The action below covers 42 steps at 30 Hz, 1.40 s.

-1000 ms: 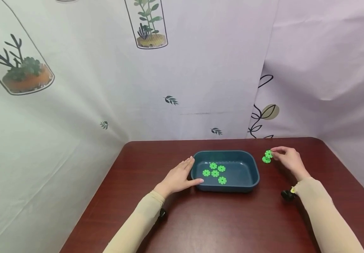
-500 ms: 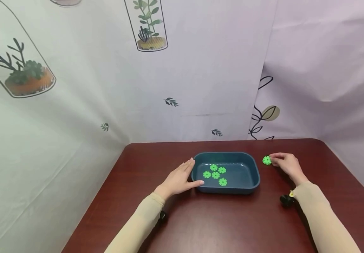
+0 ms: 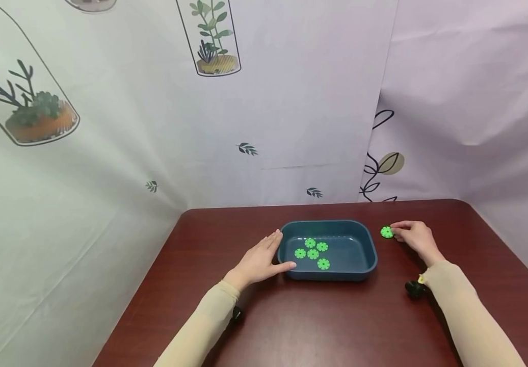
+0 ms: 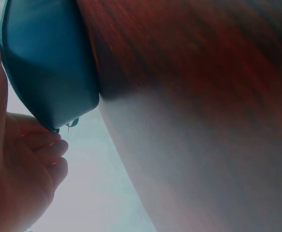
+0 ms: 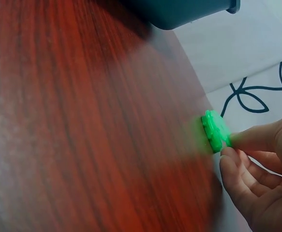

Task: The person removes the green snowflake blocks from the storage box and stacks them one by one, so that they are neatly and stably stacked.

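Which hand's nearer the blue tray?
Left. The left hand touches the left end of the blue tray; the right hand is apart from it, beyond its right end.

The tray (image 3: 337, 276) is partly covered by the left hand (image 3: 257, 261). The green disc (image 3: 385, 232) is partly hidden by the right hand (image 3: 417, 239), and whether several are stacked at that hand cannot be told. Behind both hands, the sleeves (image 3: 202, 326) are cut off by the head view's lower edge.

Notched green discs (image 3: 312, 254) lie inside and near the blue tray (image 3: 350, 253).
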### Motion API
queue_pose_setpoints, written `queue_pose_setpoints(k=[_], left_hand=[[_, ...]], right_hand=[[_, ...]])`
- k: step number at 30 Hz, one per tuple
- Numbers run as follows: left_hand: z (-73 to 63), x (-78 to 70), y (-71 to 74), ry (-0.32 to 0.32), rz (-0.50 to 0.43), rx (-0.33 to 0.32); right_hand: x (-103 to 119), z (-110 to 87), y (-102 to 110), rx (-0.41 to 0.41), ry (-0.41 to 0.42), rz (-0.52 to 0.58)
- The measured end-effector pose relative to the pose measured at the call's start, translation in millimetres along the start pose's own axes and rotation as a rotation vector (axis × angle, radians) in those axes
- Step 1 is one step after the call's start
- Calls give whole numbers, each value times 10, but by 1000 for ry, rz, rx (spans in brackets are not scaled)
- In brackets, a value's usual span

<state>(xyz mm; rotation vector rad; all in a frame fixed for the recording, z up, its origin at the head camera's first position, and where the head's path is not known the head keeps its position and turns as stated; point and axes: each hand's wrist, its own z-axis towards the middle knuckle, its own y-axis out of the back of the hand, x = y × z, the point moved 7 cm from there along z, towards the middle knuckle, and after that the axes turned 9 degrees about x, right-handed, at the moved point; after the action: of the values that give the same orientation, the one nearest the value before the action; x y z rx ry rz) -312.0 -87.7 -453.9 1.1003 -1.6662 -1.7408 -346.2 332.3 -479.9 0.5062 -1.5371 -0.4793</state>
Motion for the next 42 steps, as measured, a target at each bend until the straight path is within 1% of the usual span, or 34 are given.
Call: queue_pose_setpoints(k=[8,12,16,19,21,29,42], left_hand=[[8,-7,15,-3,-8,0],[16,-15,30,-3,-6,3],[20,-17,35,-1,-2,4],[20,-15,39,1,7,2],[22,-17,43,-1,11,-2],[11,-29,28,-4,3,13],[-7,-17,26,1,-14,11]], right_hand=[[12,-14,7,7,-15,-7],[36,-30,5,21,-16,-57],[84,-29,-46,81,2,-146],[121,-20,-100,126,19,-191],[140,-20,-125,137,19,-202],[146,-20,-152,117,28,-238],[173,10,-149,100,21,-241]])
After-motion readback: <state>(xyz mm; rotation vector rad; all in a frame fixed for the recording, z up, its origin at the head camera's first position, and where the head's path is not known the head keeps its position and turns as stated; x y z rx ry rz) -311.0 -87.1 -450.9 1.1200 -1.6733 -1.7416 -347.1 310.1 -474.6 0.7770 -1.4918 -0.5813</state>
